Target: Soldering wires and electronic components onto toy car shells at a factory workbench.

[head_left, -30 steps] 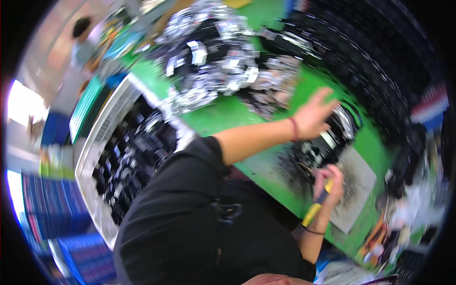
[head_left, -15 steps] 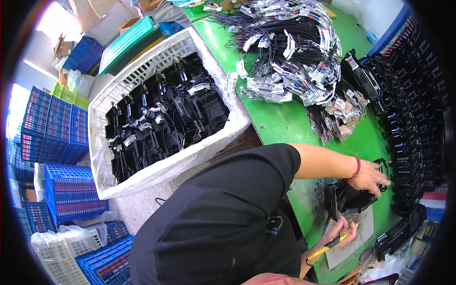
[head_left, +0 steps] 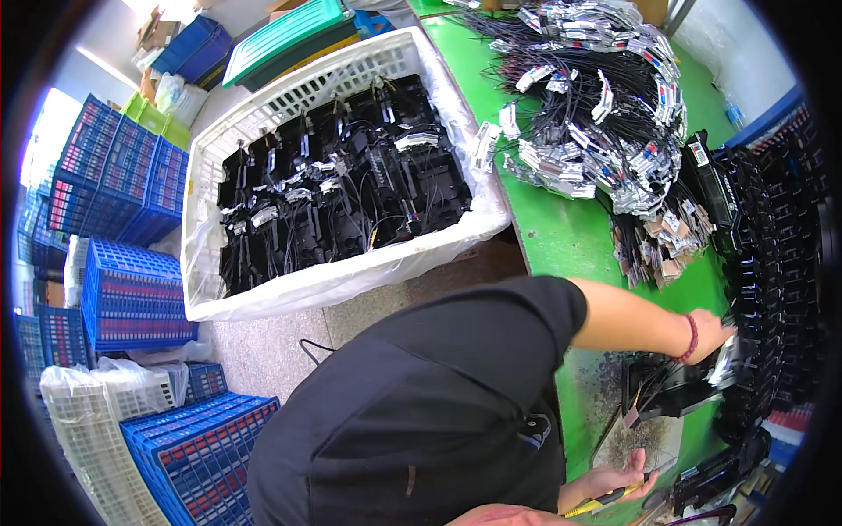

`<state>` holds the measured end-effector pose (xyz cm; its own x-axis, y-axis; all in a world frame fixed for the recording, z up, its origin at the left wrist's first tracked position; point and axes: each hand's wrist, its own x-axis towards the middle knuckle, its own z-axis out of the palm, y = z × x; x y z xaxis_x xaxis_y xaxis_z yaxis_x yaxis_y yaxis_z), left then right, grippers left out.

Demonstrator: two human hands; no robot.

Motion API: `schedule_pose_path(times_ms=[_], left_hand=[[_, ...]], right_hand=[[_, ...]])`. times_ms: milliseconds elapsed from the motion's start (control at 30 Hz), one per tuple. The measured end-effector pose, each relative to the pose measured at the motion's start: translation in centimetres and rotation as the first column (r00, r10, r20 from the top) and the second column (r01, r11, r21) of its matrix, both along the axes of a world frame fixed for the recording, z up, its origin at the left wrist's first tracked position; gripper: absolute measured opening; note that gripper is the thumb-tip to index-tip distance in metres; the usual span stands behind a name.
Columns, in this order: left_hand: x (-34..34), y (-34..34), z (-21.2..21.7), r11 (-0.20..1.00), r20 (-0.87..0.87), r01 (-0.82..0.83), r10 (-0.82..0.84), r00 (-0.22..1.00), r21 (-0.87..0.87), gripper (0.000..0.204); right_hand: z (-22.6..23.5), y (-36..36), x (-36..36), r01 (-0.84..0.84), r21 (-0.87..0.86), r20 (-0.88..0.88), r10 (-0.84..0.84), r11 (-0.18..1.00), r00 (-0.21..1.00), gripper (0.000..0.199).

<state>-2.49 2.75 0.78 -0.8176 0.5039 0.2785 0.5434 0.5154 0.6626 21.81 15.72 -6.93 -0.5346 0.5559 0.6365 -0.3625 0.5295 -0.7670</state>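
My left hand (head_left: 704, 337), a dark red bead bracelet at its wrist, is closed at the right side of the green bench. A shiny silver-white piece (head_left: 724, 363) sticks out from under its fingers, over the edge of a black plastic part (head_left: 684, 394). Thin black wires (head_left: 647, 390) run from that part, with a small tag at one end. Lower down, my right hand (head_left: 618, 478) lies palm up with fingers curled loosely round a slim yellow-and-black tool (head_left: 596, 503). The tool's kind cannot be made out. Below the part, a pale board (head_left: 671, 434) bears a scatter of fine dark bits.
Bundled black cables with silver ends (head_left: 605, 131) cover the far bench. Stacked black parts (head_left: 763, 289) line the right edge. Left of me stands a white, plastic-lined crate (head_left: 351, 285) holding black assemblies. Blue crates (head_left: 140, 294) stand at far left.
My left hand has gone from spread fingers over the black part to closed, with the silver-white piece now showing. My right hand and its tool have moved lower. The whole view has shifted.
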Motion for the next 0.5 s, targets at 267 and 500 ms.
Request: schedule_pose_path(times_ms=[267, 500], left_hand=[[4.6, -35.5, 8.2, 0.748, -0.233, -0.660, 0.657, 0.717, 0.078, 0.062], [25.3, -64.8, -0.6, -0.034, -0.369, -0.925, 0.922, 0.117, -0.378, 0.058]], right_hand=[[-0.2, -1.8, -0.5, -0.109, -0.063, 0.161, 0.118, 0.992, 0.980, 0.039], [-0.4, -6.0, -2.1, -0.259, -0.065, 0.191, 0.267, 0.964, 0.944, 0.044]])
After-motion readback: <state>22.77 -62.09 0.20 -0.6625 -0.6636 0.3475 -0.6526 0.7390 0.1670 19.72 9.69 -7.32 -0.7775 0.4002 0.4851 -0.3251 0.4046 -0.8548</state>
